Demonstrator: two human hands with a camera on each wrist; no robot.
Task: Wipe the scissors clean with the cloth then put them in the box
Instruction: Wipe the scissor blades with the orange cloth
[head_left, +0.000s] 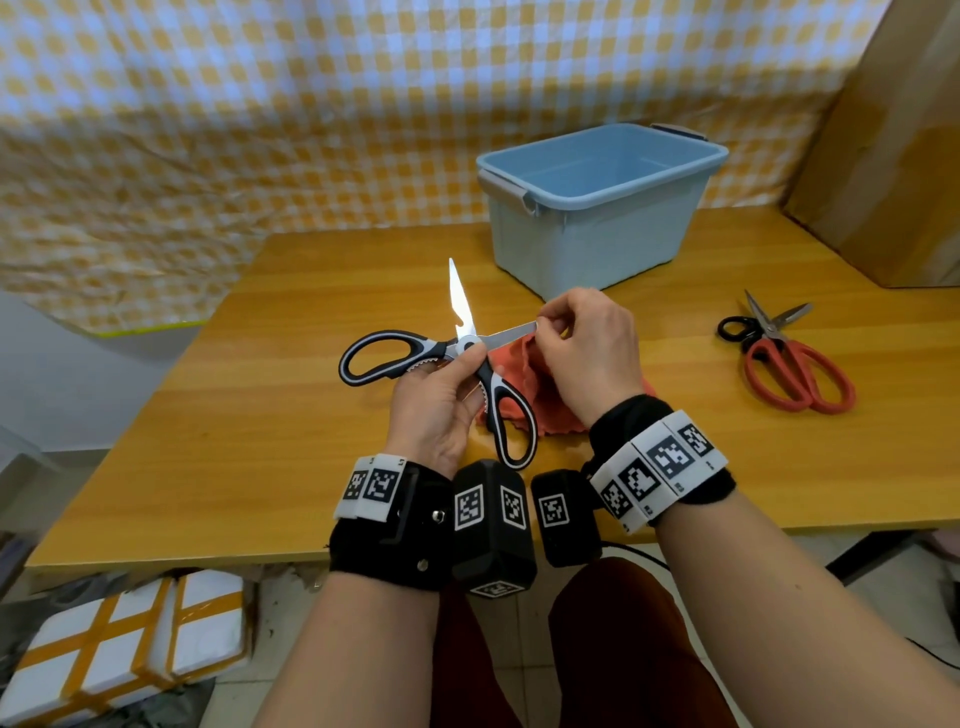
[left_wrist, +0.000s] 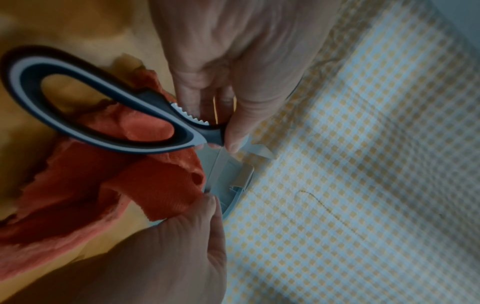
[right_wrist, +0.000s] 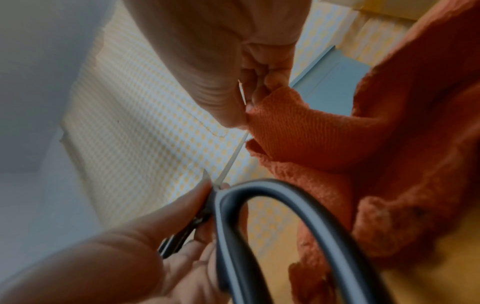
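1. Left hand (head_left: 441, 395), nearest the head camera, grips the black-and-grey kitchen scissors (head_left: 447, 358) at the pivot, thumb and fingers curled round the handle necks.
2. Scissors held above the wooden table (head_left: 311, 467), blades spread wide: one points up and away, the other points right.
3. Right hand (head_left: 587, 353) pinches the orange-red cloth (head_left: 524, 395) around the right-pointing blade near its tip; the exact contact is blurred in the wrist views.
4. Cloth hangs below the right hand, its lower edge probably touching the table.
5. Blue plastic box (head_left: 597, 208), lidless, stands behind the hands.
6. Red-handled scissors (head_left: 789, 364) and smaller black-handled scissors (head_left: 748, 325) lie together on the right.
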